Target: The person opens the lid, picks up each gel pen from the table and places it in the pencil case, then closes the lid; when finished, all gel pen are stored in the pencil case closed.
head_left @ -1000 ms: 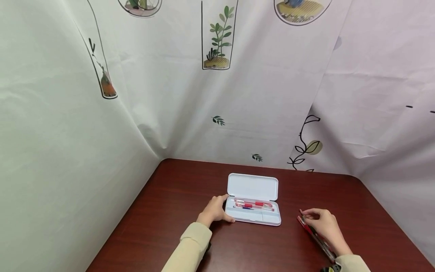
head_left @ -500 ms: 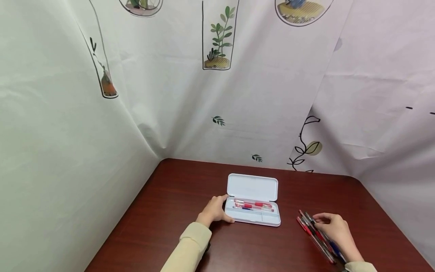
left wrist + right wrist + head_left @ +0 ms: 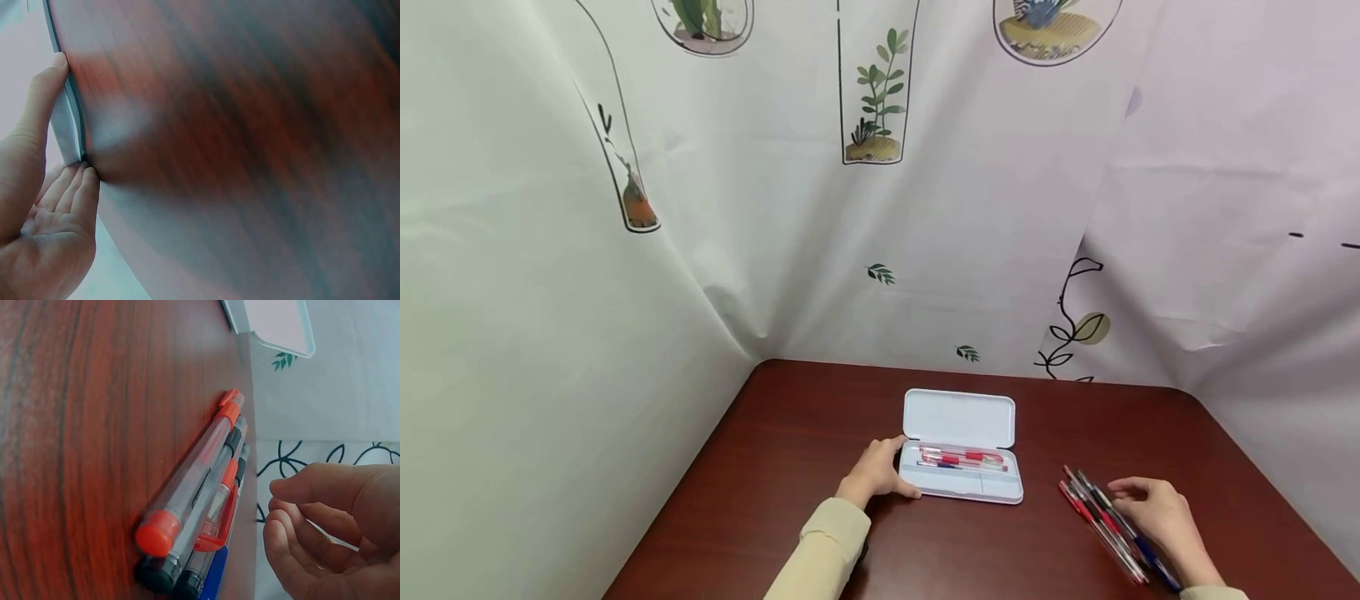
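Note:
A white pencil case (image 3: 958, 418) lies with its lid raised, and several pens (image 3: 964, 457), red ones and a blue one, rest in its long compartment. My left hand (image 3: 874, 471) grips the case's left end; in the left wrist view that hand (image 3: 59, 234) has thumb and fingers on either side of the case corner (image 3: 70, 128). Several loose pens (image 3: 1105, 521) with red, black and blue parts lie slanted to the right of the case. Just right of them, my right hand (image 3: 1163, 518) hovers with loosely bent fingers, holding nothing; the right wrist view shows that hand (image 3: 331, 519) apart from the pens (image 3: 194, 481).
The dark red wooden table (image 3: 805, 417) carries everything. Patterned white cloth (image 3: 985, 208) hangs behind it and along its sides. In the head view, table surface lies between the case and the loose pens.
My right hand has let go of the pens and moved right, away from them; they now lie side by side on the table. My left hand stays at the pencil case. The head view has shifted slightly.

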Tool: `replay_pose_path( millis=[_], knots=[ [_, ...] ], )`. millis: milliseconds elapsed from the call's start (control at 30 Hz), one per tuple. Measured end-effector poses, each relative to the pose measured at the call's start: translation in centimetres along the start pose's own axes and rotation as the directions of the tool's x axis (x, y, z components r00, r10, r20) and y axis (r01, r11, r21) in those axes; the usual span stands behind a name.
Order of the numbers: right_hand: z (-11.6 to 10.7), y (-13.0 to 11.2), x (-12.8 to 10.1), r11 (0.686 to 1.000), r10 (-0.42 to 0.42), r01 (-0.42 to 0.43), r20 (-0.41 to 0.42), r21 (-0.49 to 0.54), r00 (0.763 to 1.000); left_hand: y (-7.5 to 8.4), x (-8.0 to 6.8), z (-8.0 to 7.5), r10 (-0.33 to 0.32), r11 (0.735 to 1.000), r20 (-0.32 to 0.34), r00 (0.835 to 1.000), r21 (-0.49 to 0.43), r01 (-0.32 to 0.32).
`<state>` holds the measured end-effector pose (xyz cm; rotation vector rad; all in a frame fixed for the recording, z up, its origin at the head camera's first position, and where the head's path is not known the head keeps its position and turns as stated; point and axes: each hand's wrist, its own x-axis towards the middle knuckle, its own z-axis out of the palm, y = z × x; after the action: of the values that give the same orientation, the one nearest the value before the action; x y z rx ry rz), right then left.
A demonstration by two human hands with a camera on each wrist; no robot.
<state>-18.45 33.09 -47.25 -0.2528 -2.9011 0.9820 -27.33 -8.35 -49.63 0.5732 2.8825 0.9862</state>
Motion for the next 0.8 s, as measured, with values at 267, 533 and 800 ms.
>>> replay_pose_path(
  millis=[267,533,800],
  knots=[
    [0.26,0.58,-0.27,0.999,0.043,-0.043,0.015,-0.007,0.999,-0.09,0.04,0.02,0.015,1.000,-0.002,1.000,0.001,-0.015],
    [0.17,0.72,-0.45,0.998,0.069,-0.068,0.052,-0.005,0.996,0.01,0.20,-0.01,0.014,1.000,-0.007,1.000,-0.008,-0.014],
    [0.22,1.01,-0.60,0.996,0.074,-0.071,0.055,-0.045,0.996,-0.16,-0.11,0.09,0.027,1.000,-0.010,1.000,-0.016,-0.027]
  ],
)
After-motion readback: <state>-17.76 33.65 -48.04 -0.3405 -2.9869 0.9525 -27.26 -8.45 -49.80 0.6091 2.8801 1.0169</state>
